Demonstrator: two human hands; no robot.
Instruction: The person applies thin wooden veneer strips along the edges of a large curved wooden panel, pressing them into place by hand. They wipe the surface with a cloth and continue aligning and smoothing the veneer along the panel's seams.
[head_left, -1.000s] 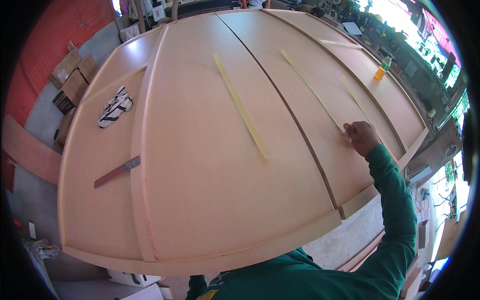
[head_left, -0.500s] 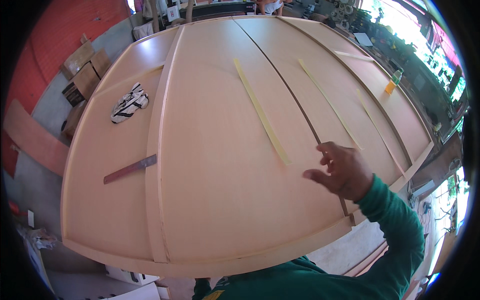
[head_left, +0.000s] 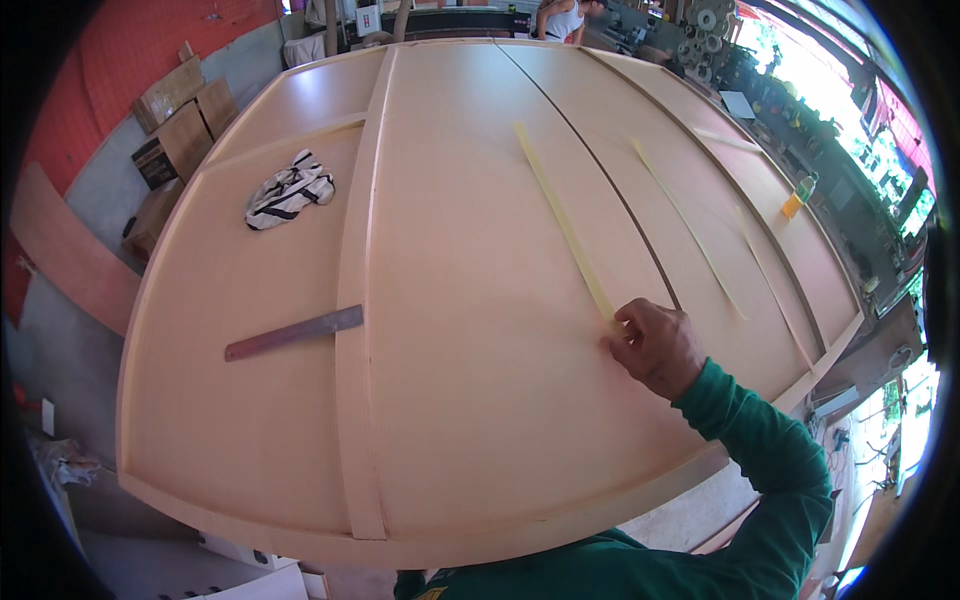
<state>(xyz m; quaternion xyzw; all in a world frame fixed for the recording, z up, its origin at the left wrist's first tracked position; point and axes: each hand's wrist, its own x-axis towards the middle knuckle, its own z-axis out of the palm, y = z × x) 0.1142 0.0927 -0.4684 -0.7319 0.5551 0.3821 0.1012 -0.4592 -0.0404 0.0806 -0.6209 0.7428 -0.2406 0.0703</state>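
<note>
My right hand [head_left: 655, 345], in a green sleeve, has its fingers and thumb pinched together at the near end of a pale yellow strip [head_left: 560, 215] that looks like masking tape. The strip runs away from me along a wide light-wood panel [head_left: 480, 400]. To its right, a narrow dark gap [head_left: 600, 165] crosses the panel, and beyond that lie a second yellow strip [head_left: 690, 230] and a thinner third strip [head_left: 775, 285]. My left hand is out of sight; only a bit of green sleeve shows at the lower edge.
Raised wooden battens [head_left: 355, 400] frame the panel. On the left side lie a striped cloth [head_left: 290, 192] and a saw-like flat blade [head_left: 295, 333]. A bottle with orange liquid [head_left: 797, 197] stands at the right. Cardboard boxes [head_left: 180, 140] are stacked beyond the left edge; a person [head_left: 562, 20] is at the far end.
My right hand has moved slightly left and closed its fingers on the near end of the yellow strip. The view has shifted, so the panel sits a little further right.
</note>
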